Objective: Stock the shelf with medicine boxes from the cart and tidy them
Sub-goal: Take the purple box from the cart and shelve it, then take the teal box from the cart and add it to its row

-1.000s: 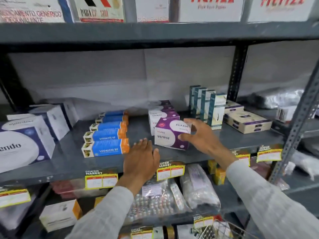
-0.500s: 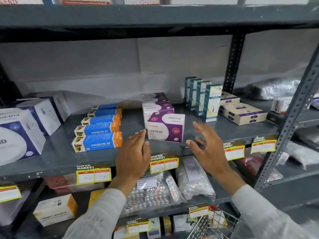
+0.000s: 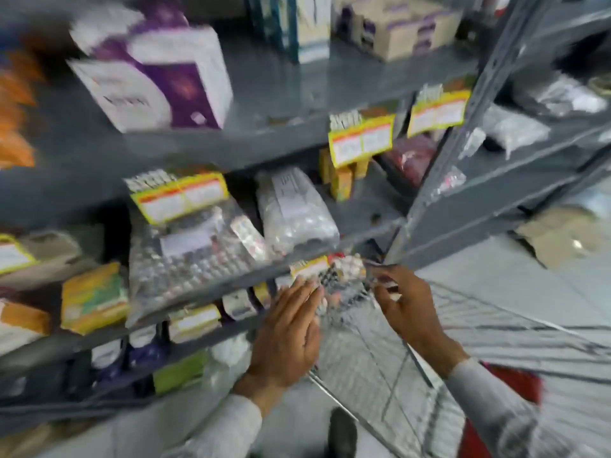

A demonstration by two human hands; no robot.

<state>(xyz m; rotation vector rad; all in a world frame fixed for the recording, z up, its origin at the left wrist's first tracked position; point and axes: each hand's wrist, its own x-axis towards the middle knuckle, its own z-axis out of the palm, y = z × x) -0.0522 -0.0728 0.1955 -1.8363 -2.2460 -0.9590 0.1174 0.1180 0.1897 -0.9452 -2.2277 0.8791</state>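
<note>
The frame is motion-blurred. The purple-and-white medicine box (image 3: 155, 81) stands on the grey shelf (image 3: 287, 94), apart from both hands. My left hand (image 3: 291, 335) hangs low with fingers spread, over the front corner of the wire cart (image 3: 396, 358). My right hand (image 3: 410, 305) is just right of it, fingers half curled above the cart's rim, nothing clearly in them. Blurred packets (image 3: 344, 276) lie in the cart's corner between the two hands. What else the cart holds is too blurred to tell.
Teal-and-white boxes (image 3: 297, 24) and beige boxes (image 3: 396, 28) stand further back on the shelf. Bagged blister strips (image 3: 198, 252) and a white bag (image 3: 294, 209) fill the lower shelf. Yellow price tags (image 3: 362, 138) hang on the edges. A grey upright (image 3: 463, 127) stands on the right.
The view has swung down from the shelf toward the cart. Both hands have left the purple box and dropped to the cart's corner.
</note>
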